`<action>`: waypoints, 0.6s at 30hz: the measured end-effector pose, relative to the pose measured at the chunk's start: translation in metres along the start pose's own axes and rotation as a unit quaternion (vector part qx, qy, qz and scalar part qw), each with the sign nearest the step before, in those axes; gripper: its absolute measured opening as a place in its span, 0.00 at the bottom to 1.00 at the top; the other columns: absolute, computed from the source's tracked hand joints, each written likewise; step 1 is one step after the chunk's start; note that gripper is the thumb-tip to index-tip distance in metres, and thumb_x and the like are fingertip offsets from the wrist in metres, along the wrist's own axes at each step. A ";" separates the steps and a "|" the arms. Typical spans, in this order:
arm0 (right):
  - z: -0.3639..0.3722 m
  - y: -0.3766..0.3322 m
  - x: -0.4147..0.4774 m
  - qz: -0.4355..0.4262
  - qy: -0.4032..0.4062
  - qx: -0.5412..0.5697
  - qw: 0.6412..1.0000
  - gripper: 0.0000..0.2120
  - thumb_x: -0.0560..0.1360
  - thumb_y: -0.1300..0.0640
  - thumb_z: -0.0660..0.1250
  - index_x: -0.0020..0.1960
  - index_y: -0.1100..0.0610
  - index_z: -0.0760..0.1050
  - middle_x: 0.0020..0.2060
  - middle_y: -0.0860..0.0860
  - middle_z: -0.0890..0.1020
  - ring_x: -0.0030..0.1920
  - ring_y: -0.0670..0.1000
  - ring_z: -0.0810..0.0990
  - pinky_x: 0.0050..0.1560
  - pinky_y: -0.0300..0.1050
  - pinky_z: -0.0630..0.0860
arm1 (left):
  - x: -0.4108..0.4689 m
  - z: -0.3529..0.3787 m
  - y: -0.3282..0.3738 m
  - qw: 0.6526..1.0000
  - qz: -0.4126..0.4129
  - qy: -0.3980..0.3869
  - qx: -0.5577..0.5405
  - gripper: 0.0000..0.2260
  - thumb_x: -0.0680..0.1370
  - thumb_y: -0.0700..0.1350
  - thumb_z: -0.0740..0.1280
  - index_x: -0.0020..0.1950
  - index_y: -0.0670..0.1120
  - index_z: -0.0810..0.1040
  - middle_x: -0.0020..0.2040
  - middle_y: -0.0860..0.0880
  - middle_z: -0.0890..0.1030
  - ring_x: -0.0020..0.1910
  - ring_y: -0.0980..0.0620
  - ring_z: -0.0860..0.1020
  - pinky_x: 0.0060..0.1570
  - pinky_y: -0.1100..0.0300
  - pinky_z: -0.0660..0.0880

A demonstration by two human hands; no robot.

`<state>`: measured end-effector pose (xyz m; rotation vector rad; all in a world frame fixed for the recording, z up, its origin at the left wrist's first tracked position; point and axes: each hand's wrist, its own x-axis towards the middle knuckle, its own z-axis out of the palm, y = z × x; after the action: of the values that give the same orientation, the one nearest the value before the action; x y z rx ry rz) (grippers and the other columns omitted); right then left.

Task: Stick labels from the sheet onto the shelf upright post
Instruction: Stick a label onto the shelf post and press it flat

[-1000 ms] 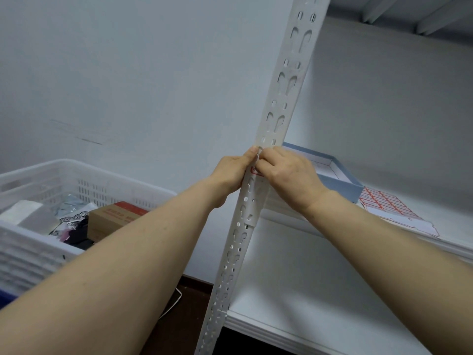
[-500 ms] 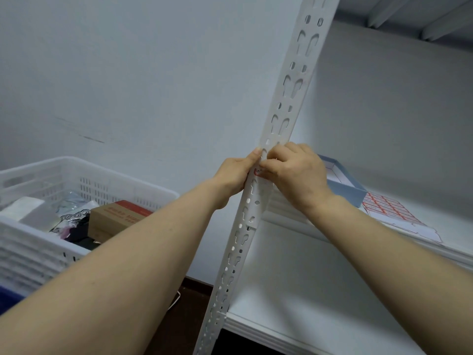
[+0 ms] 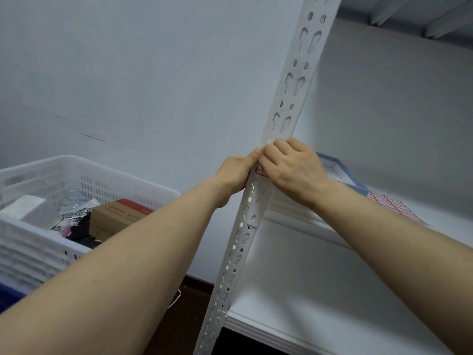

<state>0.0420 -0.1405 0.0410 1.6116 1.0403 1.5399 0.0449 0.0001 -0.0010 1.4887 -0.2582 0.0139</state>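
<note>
The white slotted upright post [image 3: 294, 88] runs diagonally through the middle of the view. Both hands meet on it at mid-height. My left hand [image 3: 236, 172] wraps the post's left edge, thumb on its front. My right hand [image 3: 291, 167] presses its fingertips on the post's face over a small red-bordered label [image 3: 259, 172], of which only a corner shows. The label sheet [image 3: 391, 204], white with red-outlined labels, lies on the middle shelf to the right.
A blue-rimmed shallow box [image 3: 343, 172] sits on the middle shelf [image 3: 294, 213] behind my right hand. A white plastic crate [image 3: 84, 175] with a cardboard box [image 3: 117, 213] and packets stands at the left. The lower shelf [image 3: 320, 290] lies below; dark floor beneath.
Both hands have stayed pressed together on the post at the label. The view has shifted slightly, so post and hands sit a little further right and lower.
</note>
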 end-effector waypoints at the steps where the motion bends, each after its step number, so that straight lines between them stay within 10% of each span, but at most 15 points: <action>1: 0.000 -0.001 -0.001 0.007 -0.001 -0.004 1.000 0.07 0.71 0.60 0.67 0.34 0.56 0.74 0.30 0.51 0.74 0.31 0.53 0.73 0.34 0.45 0.66 | 0.000 0.000 0.000 1.000 0.001 -0.001 0.001 0.20 0.75 0.63 0.64 0.41 0.46 0.75 0.42 0.45 0.74 0.43 0.50 0.70 0.49 0.58 0.69; 18: 0.001 -0.011 -0.018 0.070 -0.015 -0.052 0.996 0.08 0.72 0.66 0.61 0.36 0.58 0.74 0.31 0.53 0.75 0.33 0.55 0.73 0.41 0.47 0.63 | 0.001 0.001 -0.001 1.000 0.006 0.005 0.000 0.20 0.77 0.61 0.63 0.40 0.45 0.78 0.41 0.47 0.78 0.43 0.50 0.75 0.61 0.52 0.72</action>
<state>0.0421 -0.1513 0.0232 1.6591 0.8317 1.6287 0.0459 -0.0007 -0.0022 1.4861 -0.2589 0.0306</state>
